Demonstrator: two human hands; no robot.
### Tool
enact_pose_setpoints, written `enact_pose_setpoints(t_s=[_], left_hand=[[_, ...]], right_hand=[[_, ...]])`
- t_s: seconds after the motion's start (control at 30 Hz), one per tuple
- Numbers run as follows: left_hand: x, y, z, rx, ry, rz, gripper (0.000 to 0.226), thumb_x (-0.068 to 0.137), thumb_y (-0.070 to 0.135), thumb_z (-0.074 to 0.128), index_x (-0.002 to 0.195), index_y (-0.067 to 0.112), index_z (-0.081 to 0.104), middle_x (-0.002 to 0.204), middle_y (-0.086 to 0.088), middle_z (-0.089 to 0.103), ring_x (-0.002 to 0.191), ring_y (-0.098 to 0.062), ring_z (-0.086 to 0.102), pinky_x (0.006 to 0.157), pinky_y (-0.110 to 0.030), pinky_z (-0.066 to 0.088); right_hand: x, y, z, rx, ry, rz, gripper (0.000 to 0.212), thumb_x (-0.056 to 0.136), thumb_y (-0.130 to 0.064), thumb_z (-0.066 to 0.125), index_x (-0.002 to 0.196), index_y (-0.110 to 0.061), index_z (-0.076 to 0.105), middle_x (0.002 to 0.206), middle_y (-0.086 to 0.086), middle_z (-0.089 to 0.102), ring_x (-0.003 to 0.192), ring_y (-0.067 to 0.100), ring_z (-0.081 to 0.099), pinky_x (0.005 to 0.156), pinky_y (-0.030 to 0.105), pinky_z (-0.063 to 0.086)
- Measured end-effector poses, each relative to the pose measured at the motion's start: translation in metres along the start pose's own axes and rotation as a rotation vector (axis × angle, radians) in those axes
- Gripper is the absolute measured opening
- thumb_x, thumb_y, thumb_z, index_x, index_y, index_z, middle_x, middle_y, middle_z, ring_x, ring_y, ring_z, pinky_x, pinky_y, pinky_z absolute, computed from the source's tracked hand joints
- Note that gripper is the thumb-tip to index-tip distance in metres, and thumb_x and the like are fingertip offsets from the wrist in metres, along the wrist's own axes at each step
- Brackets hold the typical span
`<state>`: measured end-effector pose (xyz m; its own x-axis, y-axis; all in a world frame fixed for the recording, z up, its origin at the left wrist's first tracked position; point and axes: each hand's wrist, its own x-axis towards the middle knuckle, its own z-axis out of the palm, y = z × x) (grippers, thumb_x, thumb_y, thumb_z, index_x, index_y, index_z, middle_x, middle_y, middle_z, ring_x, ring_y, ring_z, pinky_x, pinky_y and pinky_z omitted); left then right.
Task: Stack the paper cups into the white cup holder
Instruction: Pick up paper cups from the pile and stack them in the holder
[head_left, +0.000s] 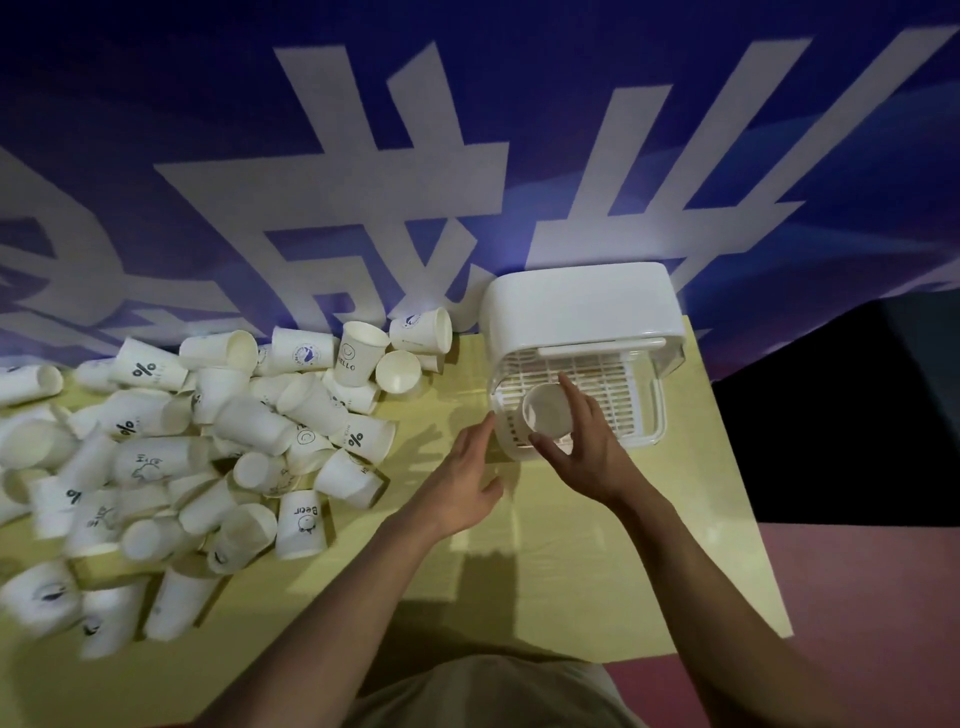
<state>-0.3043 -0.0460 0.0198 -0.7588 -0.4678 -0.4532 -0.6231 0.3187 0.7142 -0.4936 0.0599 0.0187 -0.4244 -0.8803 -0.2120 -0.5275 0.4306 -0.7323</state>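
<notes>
On the yellow table (545, 571), right hand (587, 447) grips a paper cup (548, 415).

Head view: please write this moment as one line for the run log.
right hand: holds paper cup over white cup holder | left hand: open, beside holder | cup pile: on table

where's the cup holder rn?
Head view: the white cup holder stands at the table's far right, right of the cup pile.

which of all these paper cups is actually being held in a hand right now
The cup in the right hand, at the front of the white holder. All the others lie loose in the pile on the left, untouched.
</notes>
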Motion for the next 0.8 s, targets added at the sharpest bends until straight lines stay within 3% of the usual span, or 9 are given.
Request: enact_pose_setpoints(t_s=[0.13, 0.27, 0.37, 0.47, 0.57, 0.7, 0.8], left_hand=[[0.010, 0.000, -0.003, 0.021, -0.035, 0.003, 0.086, 0.100, 0.035, 0.056, 0.161, 0.029, -0.004, 0.167, 0.003, 0.014, 0.146, -0.018, 0.035, 0.115, -0.038, 0.039], [0.024, 0.008, -0.002, 0.008, -0.088, -0.021, 0.091, 0.100, 0.032, 0.058, 0.161, 0.029, -0.010, 0.170, 0.001, 0.006, 0.152, -0.017, 0.023, 0.119, -0.028, 0.025], [0.035, 0.012, 0.002, 0.009, -0.107, -0.023, 0.095, 0.099, 0.031, 0.060, 0.160, 0.030, -0.012, 0.170, 0.003, 0.005, 0.154, -0.016, 0.016, 0.123, -0.031, 0.022], [0.045, 0.015, 0.006, 0.008, -0.112, -0.008, 0.096, 0.096, 0.032, 0.061, 0.158, 0.041, -0.011, 0.166, 0.003, 0.024, 0.149, -0.020, 0.033, 0.119, -0.042, 0.035], [0.053, 0.016, 0.010, -0.010, -0.102, -0.006, 0.097, 0.094, 0.034, 0.063, 0.154, 0.051, -0.011, 0.156, 0.003, 0.043, 0.137, -0.022, 0.049, 0.107, -0.041, 0.046], [0.061, 0.018, 0.011, -0.015, -0.098, -0.002, 0.097, 0.096, 0.029, 0.062, 0.157, 0.044, -0.012, 0.138, -0.002, 0.059, 0.120, -0.027, 0.061, 0.085, -0.027, 0.045], [0.068, 0.026, 0.005, -0.025, -0.089, 0.009, 0.097, 0.097, 0.026, 0.061, 0.159, 0.033, -0.013, 0.145, -0.003, 0.051, 0.126, -0.024, 0.057, 0.090, -0.029, 0.047]], right_hand=[[-0.008, 0.017, -0.001, 0.121, 0.018, 0.107, 0.091, 0.092, -0.057, 0.065, 0.160, -0.025, 0.014, 0.160, 0.001, 0.036, 0.142, 0.021, 0.043, 0.111, 0.050, 0.046], [-0.006, 0.015, -0.001, 0.183, 0.006, 0.082, 0.069, 0.099, -0.040, 0.063, 0.156, -0.029, 0.025, 0.144, -0.013, 0.043, 0.129, 0.012, 0.050, 0.107, 0.043, 0.049], [-0.002, 0.016, 0.002, 0.227, -0.004, 0.102, 0.068, 0.098, -0.040, 0.065, 0.155, -0.025, 0.030, 0.146, -0.009, 0.047, 0.130, 0.007, 0.050, 0.108, 0.040, 0.049], [-0.002, 0.020, 0.004, 0.298, -0.038, 0.122, 0.069, 0.097, -0.042, 0.066, 0.154, -0.029, 0.030, 0.148, -0.007, 0.048, 0.132, 0.010, 0.052, 0.109, 0.042, 0.049], [-0.004, 0.020, 0.004, 0.415, -0.042, 0.147, 0.063, 0.097, -0.042, 0.067, 0.149, -0.041, 0.031, 0.148, -0.008, 0.049, 0.132, 0.016, 0.055, 0.108, 0.044, 0.051], [0.001, 0.020, 0.006, 0.460, 0.001, 0.125, 0.063, 0.097, -0.039, 0.066, 0.150, -0.035, 0.033, 0.150, -0.006, 0.046, 0.136, 0.014, 0.051, 0.110, 0.041, 0.049], [0.013, 0.019, 0.000, 0.476, 0.007, 0.128, 0.061, 0.097, -0.029, 0.065, 0.145, -0.045, 0.030, 0.150, -0.005, 0.046, 0.135, 0.015, 0.051, 0.104, 0.027, 0.050]])
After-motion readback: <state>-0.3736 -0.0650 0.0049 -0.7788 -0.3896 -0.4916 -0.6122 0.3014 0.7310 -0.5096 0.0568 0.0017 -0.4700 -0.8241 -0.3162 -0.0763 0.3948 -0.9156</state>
